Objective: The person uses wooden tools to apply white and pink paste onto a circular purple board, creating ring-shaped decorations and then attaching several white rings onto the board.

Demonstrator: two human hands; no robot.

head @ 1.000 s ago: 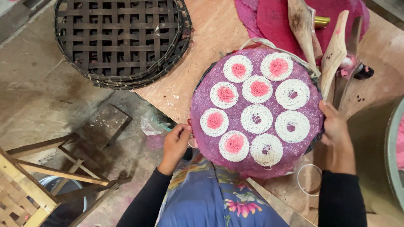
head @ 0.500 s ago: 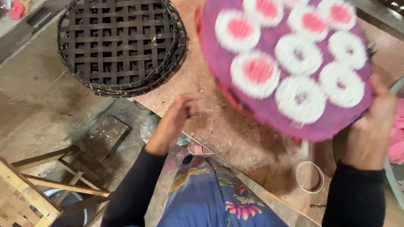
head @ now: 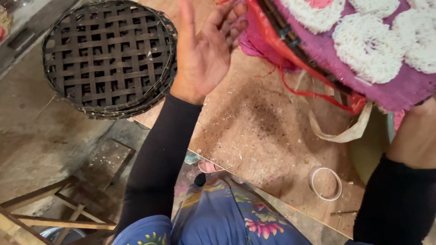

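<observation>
Purple cloth-covered tray (head: 363, 77) of white noodle nests (head: 368, 45), flat on the worktop (head: 254, 127) a second ago, was now raised and tilted at upper right, our right hand (head: 415, 136) gripping under its rim, our left hand (head: 204, 50) released, spread open beside it.

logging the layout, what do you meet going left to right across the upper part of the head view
dark woven bamboo trays → left hand, open, palm up → red-rimmed tray draped in purple cloth → white noodle nests → right hand under the tray's edge
</observation>
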